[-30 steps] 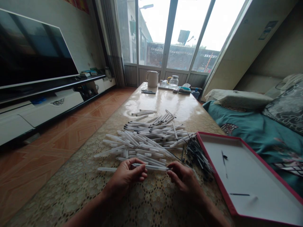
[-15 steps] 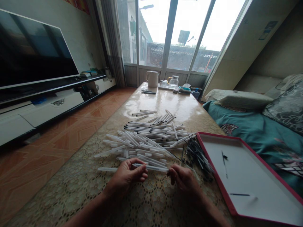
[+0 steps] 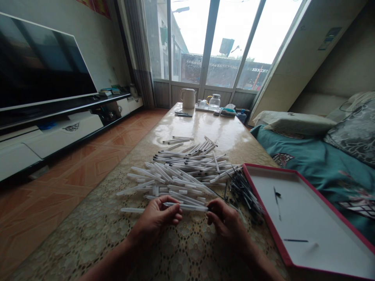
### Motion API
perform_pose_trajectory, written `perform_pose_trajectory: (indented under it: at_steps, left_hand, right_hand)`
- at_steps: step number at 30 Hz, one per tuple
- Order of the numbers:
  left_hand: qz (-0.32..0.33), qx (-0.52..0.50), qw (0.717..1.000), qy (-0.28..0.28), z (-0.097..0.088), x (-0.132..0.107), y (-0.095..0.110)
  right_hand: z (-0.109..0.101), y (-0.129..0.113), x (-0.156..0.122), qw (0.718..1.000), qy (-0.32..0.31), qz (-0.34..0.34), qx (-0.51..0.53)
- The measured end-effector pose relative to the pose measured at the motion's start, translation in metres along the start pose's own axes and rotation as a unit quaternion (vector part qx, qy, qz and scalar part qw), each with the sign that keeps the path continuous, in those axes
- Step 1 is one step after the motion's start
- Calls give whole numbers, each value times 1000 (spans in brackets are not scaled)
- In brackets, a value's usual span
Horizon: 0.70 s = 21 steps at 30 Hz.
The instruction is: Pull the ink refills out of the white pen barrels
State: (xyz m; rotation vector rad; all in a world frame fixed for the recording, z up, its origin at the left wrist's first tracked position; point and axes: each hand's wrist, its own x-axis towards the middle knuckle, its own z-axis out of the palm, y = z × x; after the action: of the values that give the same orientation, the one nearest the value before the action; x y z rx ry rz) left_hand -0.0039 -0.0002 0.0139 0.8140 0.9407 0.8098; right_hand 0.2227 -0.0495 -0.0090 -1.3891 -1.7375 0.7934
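My left hand (image 3: 158, 218) is closed round the left end of a white pen barrel (image 3: 187, 207), held level just above the table. My right hand (image 3: 225, 220) pinches the barrel's right end; what sits between those fingertips is too small to make out. Just beyond both hands lies a big heap of white pen barrels (image 3: 181, 175). A pile of thin dark refills (image 3: 243, 191) lies to the right of that heap.
A shallow red-rimmed white box lid (image 3: 315, 269) rests at the right with two dark refills in it. A white kettle (image 3: 188, 97), a glass jug (image 3: 215, 100) and small items stand at the table's far end. A bed is on the right, a TV unit on the left.
My right hand has shifted slightly left along the barrel's end. The left hand and the piles have stayed put.
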Motion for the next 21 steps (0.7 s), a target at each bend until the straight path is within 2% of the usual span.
perform_pose_trajectory:
  at_steps: [2, 7, 16, 19, 21]
  left_hand:
    - [2, 1, 1000, -1, 0, 0, 0]
    - [8, 2, 1000, -9, -2, 2, -3]
    - [17, 21, 1000, -2, -3, 1, 0]
    - [43, -7, 999, 23, -8, 2, 6]
    - [65, -23, 996, 50, -12, 2, 10]
  right_hand:
    - [1, -1, 1, 1000, -8, 11, 22]
    - [-3, -3, 1, 1000, -6, -27, -14]
    - [-3, -6, 0, 997, -2, 35, 74]
    - [-14, -6, 1, 995, 45, 56, 72]
    - [-27, -5, 1, 989, 122, 69, 55]
